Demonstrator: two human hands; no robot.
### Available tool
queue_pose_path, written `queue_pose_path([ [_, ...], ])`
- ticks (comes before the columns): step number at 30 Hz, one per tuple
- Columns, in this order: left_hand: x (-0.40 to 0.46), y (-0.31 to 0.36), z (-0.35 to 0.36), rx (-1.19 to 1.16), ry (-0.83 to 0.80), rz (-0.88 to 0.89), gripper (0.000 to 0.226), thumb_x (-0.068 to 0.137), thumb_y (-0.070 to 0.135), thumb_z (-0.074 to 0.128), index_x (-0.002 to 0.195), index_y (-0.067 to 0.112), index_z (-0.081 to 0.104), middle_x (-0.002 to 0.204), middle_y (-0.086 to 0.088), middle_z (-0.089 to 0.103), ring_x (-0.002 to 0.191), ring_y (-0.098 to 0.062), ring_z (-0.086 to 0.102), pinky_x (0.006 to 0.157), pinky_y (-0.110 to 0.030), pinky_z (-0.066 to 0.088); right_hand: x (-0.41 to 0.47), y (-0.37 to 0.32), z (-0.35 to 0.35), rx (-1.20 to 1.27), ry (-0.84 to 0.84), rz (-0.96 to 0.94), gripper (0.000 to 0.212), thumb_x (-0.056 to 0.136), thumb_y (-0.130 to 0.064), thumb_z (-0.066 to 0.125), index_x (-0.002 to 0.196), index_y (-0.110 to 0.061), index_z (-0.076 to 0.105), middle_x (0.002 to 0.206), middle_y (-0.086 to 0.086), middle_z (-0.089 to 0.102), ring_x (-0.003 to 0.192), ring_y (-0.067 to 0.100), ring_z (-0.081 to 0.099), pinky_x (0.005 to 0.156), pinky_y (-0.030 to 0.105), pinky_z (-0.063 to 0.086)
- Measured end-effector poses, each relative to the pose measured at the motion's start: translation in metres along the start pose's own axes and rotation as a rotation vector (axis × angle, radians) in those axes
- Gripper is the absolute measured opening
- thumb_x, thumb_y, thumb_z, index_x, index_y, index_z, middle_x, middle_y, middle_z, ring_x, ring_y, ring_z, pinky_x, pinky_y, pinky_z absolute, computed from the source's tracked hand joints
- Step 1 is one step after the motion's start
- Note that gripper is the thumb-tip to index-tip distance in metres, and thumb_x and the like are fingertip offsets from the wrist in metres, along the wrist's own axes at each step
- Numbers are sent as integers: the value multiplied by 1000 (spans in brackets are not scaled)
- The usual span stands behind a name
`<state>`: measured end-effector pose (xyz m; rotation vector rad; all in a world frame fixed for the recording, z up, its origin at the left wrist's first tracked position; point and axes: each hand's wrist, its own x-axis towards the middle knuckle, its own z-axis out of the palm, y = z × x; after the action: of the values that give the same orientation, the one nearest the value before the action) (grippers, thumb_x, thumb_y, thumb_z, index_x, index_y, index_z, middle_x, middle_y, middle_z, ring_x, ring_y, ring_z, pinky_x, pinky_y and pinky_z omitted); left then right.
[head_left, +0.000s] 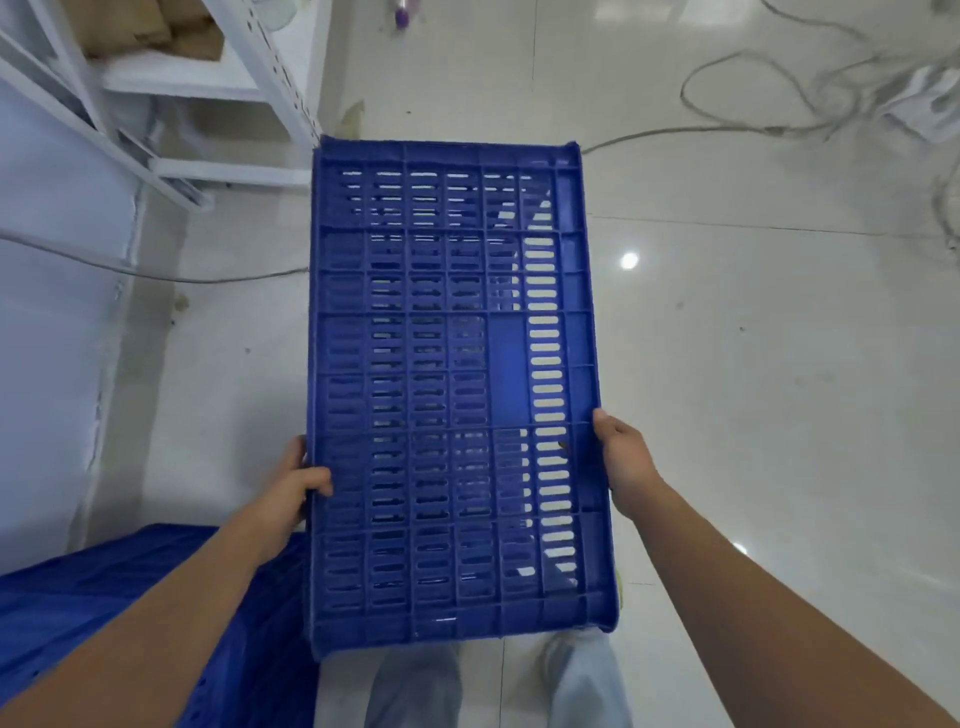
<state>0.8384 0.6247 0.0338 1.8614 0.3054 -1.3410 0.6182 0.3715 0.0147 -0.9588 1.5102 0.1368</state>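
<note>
crate (457, 384), blue slotted plastic, fills the middle of the view. it is held off the floor with its ribbed, gridded face turned toward the camera and its long axis running away from the person. left hand (296, 488) grips the left long edge near the close end: the thumb (318, 475) lies curled over the upper face, and the other fingers wrap under the rim, out of sight. right hand (623, 467) holds the opposite long edge a little further up. its thumb lies along the rim and the rest of its fingers go round behind the side wall, hidden. both forearms reach in from the bottom corners.

white tiled floor (753, 364) shows through the slots. under the near end of the crate are the person's legs (415, 686) in pale trousers, with a light shoe (558, 654) just showing. at the lower left, close beside the left forearm, sit more blue crates (104, 582), partly covered by that arm. white metal shelving (270, 67) stands at the upper left, its foot near the crate's far left corner, with brown cardboard boxes (171, 31) on a shelf. a thin cable (156, 275) crosses the floor from the left and passes behind the crate. more cables (779, 78) loop over the tiles at the upper right, one running toward the crate's far right corner, well apart from the hands.
</note>
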Motion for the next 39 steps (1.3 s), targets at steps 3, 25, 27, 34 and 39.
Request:
queue_pose_path([
  [3,14,-16,0,-94,35,-85,57,82,-7,39,131,22,45,111,-6,60,99,-26,56,82,-41,49,-1,-5,15,-15,44,-45,54,101,-35,37,122,12,50,128,31,54,124,47,47,98,43,47],
  [25,4,-15,41,-160,52,54,58,89,-6,56,140,20,45,128,-9,59,112,-25,59,93,-39,49,6,3,-15,-79,183,-76,51,102,-34,33,102,13,53,104,32,58,86,25,46,81,36,39],
  [27,5,-14,56,-145,37,63,59,89,-6,56,141,18,43,129,-10,59,110,-25,59,92,-38,49,8,5,-31,-67,206,-67,41,102,-34,33,92,0,53,91,17,57,86,24,46,79,33,36],
  [34,3,-4,117,-126,-47,93,58,91,-8,52,142,16,40,129,-6,54,105,-17,57,81,-23,49,11,11,-89,-32,300,-34,39,102,-37,32,88,-8,55,96,13,61,90,29,55,81,38,44],
  [39,2,2,150,-93,-64,101,57,92,-9,50,143,14,39,133,-7,53,115,-22,53,97,-34,45,11,11,-119,-7,319,-9,38,101,-39,32,93,-11,56,105,15,63,97,34,59,87,43,48],
])
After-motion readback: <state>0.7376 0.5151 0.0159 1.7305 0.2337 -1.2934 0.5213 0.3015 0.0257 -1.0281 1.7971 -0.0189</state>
